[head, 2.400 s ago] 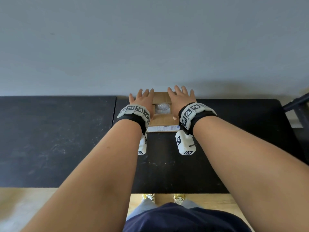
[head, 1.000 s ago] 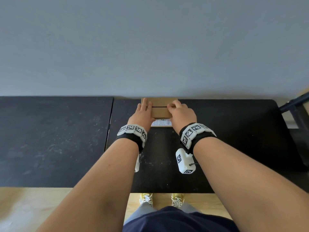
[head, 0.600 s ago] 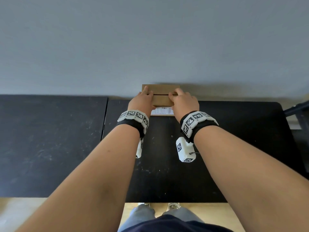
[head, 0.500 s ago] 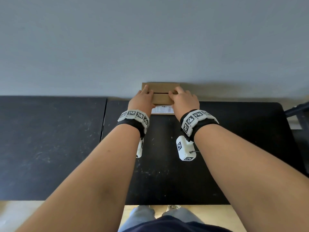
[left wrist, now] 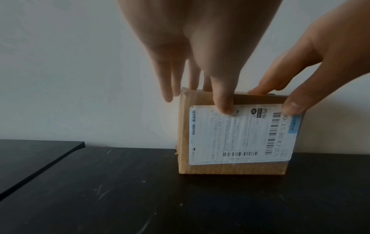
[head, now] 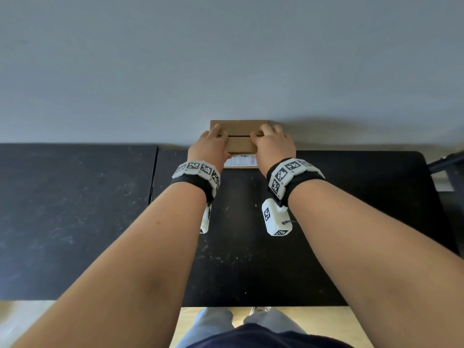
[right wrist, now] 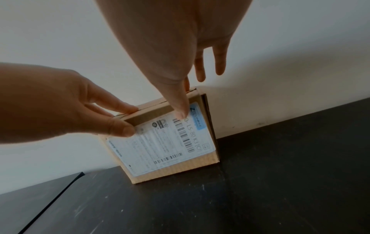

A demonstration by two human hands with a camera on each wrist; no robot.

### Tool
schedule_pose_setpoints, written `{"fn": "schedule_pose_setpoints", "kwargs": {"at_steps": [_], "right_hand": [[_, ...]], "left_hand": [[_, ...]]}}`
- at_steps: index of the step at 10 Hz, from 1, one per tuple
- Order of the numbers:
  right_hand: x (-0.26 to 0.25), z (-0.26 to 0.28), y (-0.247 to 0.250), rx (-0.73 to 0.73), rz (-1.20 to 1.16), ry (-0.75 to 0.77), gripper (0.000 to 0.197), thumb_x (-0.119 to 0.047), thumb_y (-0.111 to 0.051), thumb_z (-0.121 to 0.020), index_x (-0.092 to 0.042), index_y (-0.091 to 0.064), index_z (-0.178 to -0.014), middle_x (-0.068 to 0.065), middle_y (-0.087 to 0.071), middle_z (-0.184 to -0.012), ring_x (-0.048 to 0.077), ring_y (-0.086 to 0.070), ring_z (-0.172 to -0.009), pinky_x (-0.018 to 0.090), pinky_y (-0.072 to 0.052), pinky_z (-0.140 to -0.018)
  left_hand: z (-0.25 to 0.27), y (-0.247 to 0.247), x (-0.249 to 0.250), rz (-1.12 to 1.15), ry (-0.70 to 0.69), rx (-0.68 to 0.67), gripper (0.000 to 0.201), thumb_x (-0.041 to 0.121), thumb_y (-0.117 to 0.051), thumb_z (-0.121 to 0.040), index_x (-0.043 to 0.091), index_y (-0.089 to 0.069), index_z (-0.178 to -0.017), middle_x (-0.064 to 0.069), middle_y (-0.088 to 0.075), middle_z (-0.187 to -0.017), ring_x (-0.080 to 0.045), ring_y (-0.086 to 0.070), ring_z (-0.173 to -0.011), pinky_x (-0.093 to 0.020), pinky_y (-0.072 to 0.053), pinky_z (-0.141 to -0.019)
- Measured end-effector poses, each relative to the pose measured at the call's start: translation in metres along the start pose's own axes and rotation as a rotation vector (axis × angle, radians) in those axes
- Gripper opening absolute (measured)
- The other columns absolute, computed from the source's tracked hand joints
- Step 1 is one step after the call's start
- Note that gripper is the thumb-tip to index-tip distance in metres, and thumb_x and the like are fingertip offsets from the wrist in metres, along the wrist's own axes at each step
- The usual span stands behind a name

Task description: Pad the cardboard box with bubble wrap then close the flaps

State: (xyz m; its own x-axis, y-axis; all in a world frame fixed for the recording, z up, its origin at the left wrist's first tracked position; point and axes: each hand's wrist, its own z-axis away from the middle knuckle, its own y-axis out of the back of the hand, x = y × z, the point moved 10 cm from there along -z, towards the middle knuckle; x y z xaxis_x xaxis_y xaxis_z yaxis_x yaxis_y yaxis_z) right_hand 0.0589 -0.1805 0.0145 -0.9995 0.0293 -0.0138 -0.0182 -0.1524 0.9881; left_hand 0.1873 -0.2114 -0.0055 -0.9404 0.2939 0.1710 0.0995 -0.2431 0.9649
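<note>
The small cardboard box point(head: 239, 144) stands at the back of the black table, against the wall, with its top flaps folded flat and a thin dark seam point(head: 238, 135) between them. A white shipping label point(left wrist: 240, 134) covers its near face. My left hand point(head: 211, 146) holds the box's left top edge, fingers on the flaps and thumb on the label. On the right top edge my right hand point(head: 272, 144) grips the same way. Both thumbs press the label in the left wrist view. No bubble wrap shows; the inside is hidden.
The black table point(head: 251, 247) carries the box, and a second dark table point(head: 75, 209) adjoins it on the left with a narrow gap between. A grey wall rises right behind the box. A dark frame point(head: 447, 162) juts in at the far right.
Earlier the flaps stood open with bubble wrap showing inside. They are now folded flat, my hands have shifted to the top front edge, and the box sits further back against the wall.
</note>
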Motion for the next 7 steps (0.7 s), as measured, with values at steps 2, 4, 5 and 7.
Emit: {"fn": "schedule_pose_setpoints", "kwargs": {"at_steps": [2,4,5,7], "right_hand": [[-0.001,0.007,-0.002,-0.062,-0.053,-0.028,0.068,-0.007,-0.056,-0.084,-0.02,-0.035,-0.147,0.008,-0.034,-0.145,0.03,-0.037,-0.128,0.041,-0.038,-0.099],[-0.003,0.017,-0.009,-0.081,-0.132,-0.042,0.076,-0.009,-0.056,-0.085,-0.02,-0.021,-0.151,0.007,-0.032,-0.147,0.03,-0.042,-0.125,0.041,-0.038,-0.101],[-0.003,0.023,-0.006,-0.063,-0.137,-0.018,0.076,-0.01,-0.059,-0.084,-0.02,-0.023,-0.15,0.007,-0.021,-0.154,0.03,-0.036,-0.13,0.04,-0.038,-0.103],[-0.005,0.043,0.01,-0.064,-0.183,0.005,0.076,-0.008,-0.055,-0.085,-0.021,-0.019,-0.151,0.007,-0.012,-0.159,0.03,-0.029,-0.137,0.04,-0.037,-0.104]], "left_hand": [[0.007,0.011,0.01,-0.114,-0.013,0.067,0.05,0.032,-0.057,-0.094,0.014,-0.042,-0.138,-0.006,-0.042,-0.135,-0.025,-0.042,-0.122,-0.038,-0.044,-0.095],[0.019,0.014,0.013,-0.111,-0.011,0.105,0.049,0.023,-0.053,-0.096,0.014,-0.037,-0.141,-0.006,-0.044,-0.138,-0.025,-0.041,-0.127,-0.036,-0.039,-0.101],[0.027,0.015,0.013,-0.096,-0.018,0.126,0.053,0.017,-0.055,-0.092,0.015,-0.036,-0.141,-0.004,-0.041,-0.142,-0.023,-0.039,-0.129,-0.035,-0.039,-0.103],[0.05,0.019,0.015,-0.067,0.026,0.089,0.07,0.014,-0.051,-0.092,0.019,-0.016,-0.152,0.001,-0.01,-0.16,-0.022,-0.014,-0.146,-0.04,-0.029,-0.114]]}}
